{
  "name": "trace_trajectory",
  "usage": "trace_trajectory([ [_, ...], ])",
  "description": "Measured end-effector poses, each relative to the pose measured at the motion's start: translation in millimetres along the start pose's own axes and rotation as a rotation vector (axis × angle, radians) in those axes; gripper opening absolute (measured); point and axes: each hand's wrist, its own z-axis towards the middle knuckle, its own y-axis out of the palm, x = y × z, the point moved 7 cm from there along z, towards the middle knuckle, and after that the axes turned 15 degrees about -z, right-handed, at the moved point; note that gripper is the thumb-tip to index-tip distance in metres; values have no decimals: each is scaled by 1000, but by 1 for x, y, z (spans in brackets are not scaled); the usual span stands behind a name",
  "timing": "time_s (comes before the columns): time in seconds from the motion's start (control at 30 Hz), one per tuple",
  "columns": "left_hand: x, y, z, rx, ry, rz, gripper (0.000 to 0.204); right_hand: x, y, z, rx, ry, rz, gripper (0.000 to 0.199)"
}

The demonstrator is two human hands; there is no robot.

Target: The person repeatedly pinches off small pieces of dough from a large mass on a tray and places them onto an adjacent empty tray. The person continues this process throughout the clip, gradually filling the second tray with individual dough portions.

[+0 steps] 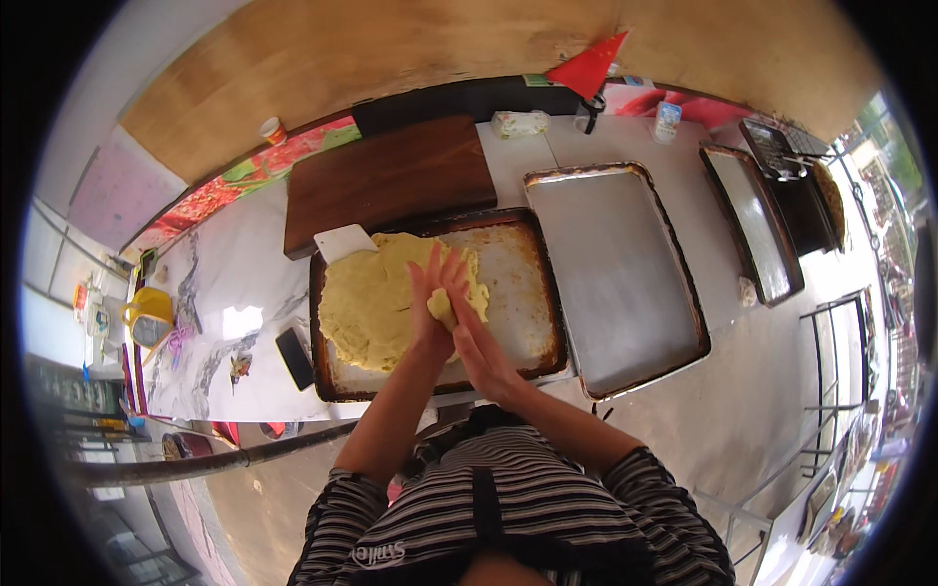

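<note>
Between my two palms a small piece of yellow dough (442,308) is pressed, with its rounded end showing. My left hand (422,311) has its fingers stretched forward on one side of it; my right hand (471,327) lies against the other side, fingers also extended. Both are above a large slab of yellow dough (366,303), which fills the left part of a dark-rimmed baking tray (528,332). A white dough scraper (344,242) rests at the slab's far left edge. My hands hide part of the slab's right side.
Right of this tray lies a second metal baking tray (625,283), then a narrower-looking one (750,225). A brown wooden board (391,181) sits behind. A phone (294,358) lies left of the dough tray; a yellow container (149,314) stands farther left. A tissue pack (520,124) is at the back.
</note>
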Motion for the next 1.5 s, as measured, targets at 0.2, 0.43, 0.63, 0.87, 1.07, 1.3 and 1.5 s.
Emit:
trace_trajectory([
  [0.2,-26,25,-30,-189,94,426,71,34,-18,21,80,211,425,70],
  [0.43,-2,20,-12,-176,199,404,71,6,-1,-1,98,-111,81,74],
  [0.63,-25,21,-36,-299,288,518,70,37,-18,14,204,138,138,69],
  [0.87,1,-27,-3,176,75,439,65,23,-14,-11,84,144,109,49],
  [1.07,-1,-23,-32,-52,-443,633,51,46,-46,-8,40,267,319,38],
  [1.3,-7,-34,-45,-35,-463,488,32,54,-45,-19,-136,282,238,33],
  [1.5,-9,-35,-52,9,-564,369,32,32,-44,-18,-79,157,108,29],
])
